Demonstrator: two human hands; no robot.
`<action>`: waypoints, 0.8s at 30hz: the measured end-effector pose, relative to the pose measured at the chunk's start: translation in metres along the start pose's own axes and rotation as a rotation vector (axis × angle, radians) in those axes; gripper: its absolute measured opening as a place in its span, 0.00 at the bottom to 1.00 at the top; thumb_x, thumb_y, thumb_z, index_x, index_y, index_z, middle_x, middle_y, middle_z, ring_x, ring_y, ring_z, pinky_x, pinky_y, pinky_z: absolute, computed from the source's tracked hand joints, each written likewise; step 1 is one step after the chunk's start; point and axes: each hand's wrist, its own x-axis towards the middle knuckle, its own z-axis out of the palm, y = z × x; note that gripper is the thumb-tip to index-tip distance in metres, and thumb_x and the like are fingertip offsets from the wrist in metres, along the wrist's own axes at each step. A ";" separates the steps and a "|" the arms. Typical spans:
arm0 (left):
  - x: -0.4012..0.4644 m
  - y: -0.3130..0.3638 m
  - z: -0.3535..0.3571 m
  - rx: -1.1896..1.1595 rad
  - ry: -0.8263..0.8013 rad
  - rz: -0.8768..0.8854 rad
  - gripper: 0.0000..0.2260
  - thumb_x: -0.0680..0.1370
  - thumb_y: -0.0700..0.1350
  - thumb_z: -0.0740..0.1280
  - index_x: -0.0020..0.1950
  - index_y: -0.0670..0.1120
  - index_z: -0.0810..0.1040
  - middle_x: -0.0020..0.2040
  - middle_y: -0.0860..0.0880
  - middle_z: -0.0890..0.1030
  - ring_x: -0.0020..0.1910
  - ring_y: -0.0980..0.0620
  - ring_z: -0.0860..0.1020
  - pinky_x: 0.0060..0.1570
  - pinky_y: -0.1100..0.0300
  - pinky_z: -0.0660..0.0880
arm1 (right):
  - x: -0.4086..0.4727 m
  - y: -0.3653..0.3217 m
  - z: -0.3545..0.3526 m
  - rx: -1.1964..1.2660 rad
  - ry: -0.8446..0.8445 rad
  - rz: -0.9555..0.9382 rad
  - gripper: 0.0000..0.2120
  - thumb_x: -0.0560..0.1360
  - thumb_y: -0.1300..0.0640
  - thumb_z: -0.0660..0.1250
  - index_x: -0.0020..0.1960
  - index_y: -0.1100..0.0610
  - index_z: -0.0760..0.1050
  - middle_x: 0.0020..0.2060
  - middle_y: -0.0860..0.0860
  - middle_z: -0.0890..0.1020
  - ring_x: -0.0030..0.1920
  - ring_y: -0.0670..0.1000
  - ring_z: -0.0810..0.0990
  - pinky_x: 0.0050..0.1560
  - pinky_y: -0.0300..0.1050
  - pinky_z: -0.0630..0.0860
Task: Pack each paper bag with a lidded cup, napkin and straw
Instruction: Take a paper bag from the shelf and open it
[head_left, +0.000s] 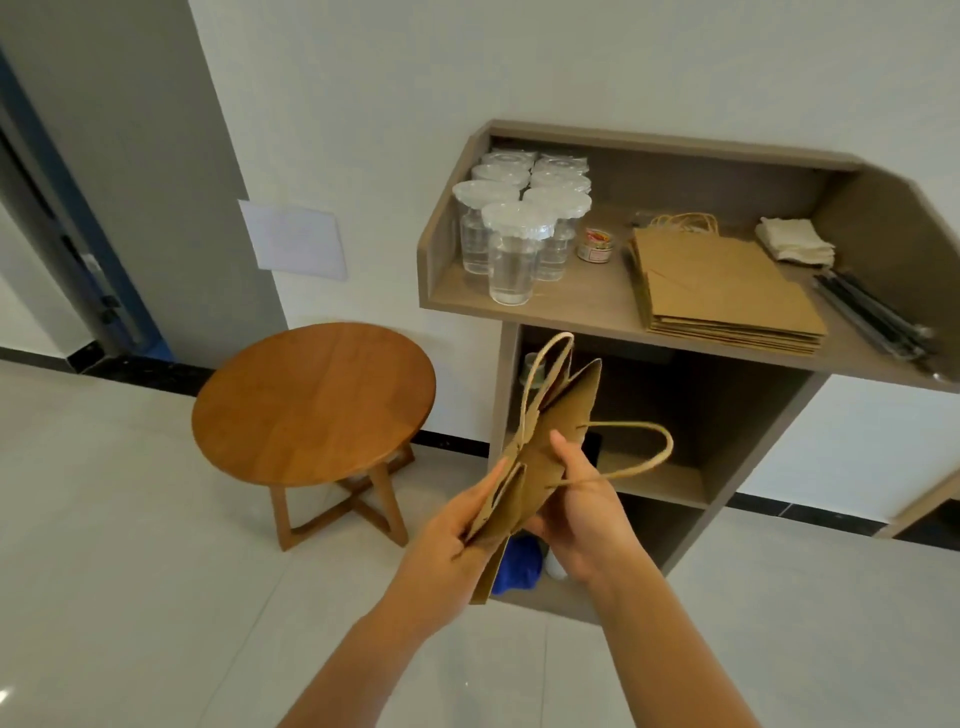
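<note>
Brown kraft paper bag (545, 457) with twisted paper-cord handles is held in mid-air in front of the grey-brown wooden counter (597, 306), still mostly folded, its side gussets creased inward and its mouth only slightly parted. One handle loop stands up above the mouth; the other flops out to the right. The left hand (457, 525) pinches the bag's left panel near the lower edge, thumb on the outer face and fingers closed behind it. The right hand (582, 514) clamps the right panel, thumb pressed on the paper's inner fold, the drooping handle's cord crossing over its fingers. On the counter's upper shelf stand clear plastic cups with clear lids (511, 249) at the left, a flat stack of brown paper bags (727, 296) in the middle, a pile of white napkins (795, 239) at the back right and dark wrapped straws (872, 317) along the right edge. A round wooden stool (311, 400) stands to the left on the tiled floor.
</note>
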 end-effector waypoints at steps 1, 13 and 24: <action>0.000 0.001 0.000 -0.077 -0.063 -0.021 0.28 0.75 0.42 0.70 0.67 0.63 0.62 0.58 0.64 0.76 0.56 0.71 0.74 0.54 0.71 0.73 | 0.001 -0.001 -0.001 -0.036 0.010 -0.020 0.10 0.79 0.54 0.58 0.54 0.58 0.75 0.41 0.57 0.82 0.45 0.56 0.81 0.43 0.49 0.78; 0.030 0.024 0.009 -0.188 0.005 -0.345 0.20 0.81 0.46 0.60 0.72 0.53 0.64 0.51 0.59 0.77 0.44 0.66 0.76 0.35 0.75 0.73 | 0.002 0.010 -0.008 -0.519 -0.088 -0.187 0.08 0.79 0.61 0.60 0.45 0.53 0.76 0.36 0.49 0.82 0.38 0.46 0.82 0.40 0.38 0.79; 0.042 -0.002 0.014 0.466 0.185 -0.210 0.15 0.83 0.46 0.54 0.69 0.49 0.70 0.50 0.48 0.80 0.49 0.49 0.80 0.55 0.55 0.77 | 0.032 0.026 -0.032 -0.630 0.099 -0.177 0.04 0.74 0.54 0.69 0.43 0.54 0.78 0.38 0.50 0.79 0.40 0.47 0.79 0.55 0.49 0.77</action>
